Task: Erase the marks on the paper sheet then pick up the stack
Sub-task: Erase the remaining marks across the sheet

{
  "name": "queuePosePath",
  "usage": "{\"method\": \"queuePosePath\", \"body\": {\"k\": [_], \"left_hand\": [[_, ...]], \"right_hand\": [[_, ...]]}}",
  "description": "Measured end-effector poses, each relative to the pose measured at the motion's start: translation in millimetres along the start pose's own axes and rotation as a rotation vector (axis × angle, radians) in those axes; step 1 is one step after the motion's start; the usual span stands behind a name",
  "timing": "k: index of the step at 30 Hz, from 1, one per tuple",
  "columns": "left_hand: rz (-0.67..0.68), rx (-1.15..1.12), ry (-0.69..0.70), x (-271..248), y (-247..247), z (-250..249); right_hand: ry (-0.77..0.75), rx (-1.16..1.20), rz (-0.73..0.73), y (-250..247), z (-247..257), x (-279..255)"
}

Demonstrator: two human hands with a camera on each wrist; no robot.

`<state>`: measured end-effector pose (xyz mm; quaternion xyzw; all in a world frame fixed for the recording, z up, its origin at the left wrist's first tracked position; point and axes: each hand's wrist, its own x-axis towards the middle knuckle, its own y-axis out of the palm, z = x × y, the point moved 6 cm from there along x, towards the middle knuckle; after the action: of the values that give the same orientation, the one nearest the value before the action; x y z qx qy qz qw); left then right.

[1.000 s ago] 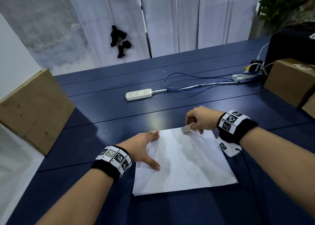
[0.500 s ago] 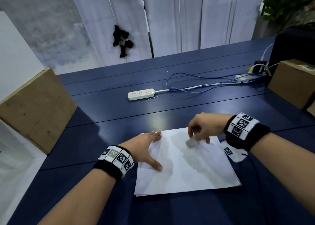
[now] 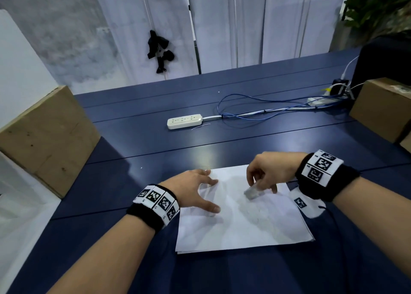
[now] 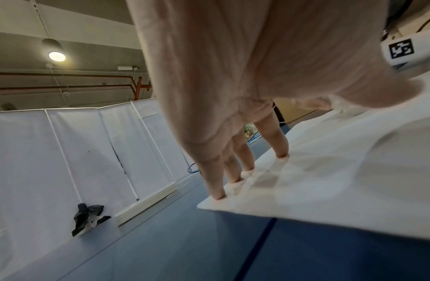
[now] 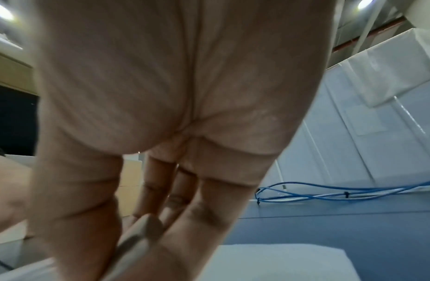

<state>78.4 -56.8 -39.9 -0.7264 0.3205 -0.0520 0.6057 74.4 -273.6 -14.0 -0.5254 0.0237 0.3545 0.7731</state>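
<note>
While pinned, paper sheet (image 3: 240, 224) under, seemingly, eraser (image 3: 252, 193).

You worked on a dark navy blue table (image 3: 138, 182) marked with darker seam lines. The paper sheet (image 3: 244, 227) was white with faint grey smudging near its middle. The eraser (image 3: 252, 192) was pale grey. Your wristbands (image 3: 155, 204) were black, carrying white panels with black square-code patterns. The power strip (image 3: 184, 121) was cream-white, the cables (image 3: 255, 113) blue, the boxes (image 3: 44, 138) brown cardboard.
</note>
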Motion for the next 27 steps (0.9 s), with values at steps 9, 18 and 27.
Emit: {"method": "queuePosePath", "body": {"k": [9, 18, 27], "left_hand": [[0.008, 0.137, -0.044, 13, 0, -22], [0.037, 0.127, 0.003, 21, -1, -31], [0.021, 0.117, 0.002, 23, 4, -26]], "right_hand": [[0.046, -0.006, -0.175, -15, -7, 3], [0.086, -0.061, -0.349, -34, -13, 16], [0.035, -0.004, -0.133, -9, -8, 0]]}}
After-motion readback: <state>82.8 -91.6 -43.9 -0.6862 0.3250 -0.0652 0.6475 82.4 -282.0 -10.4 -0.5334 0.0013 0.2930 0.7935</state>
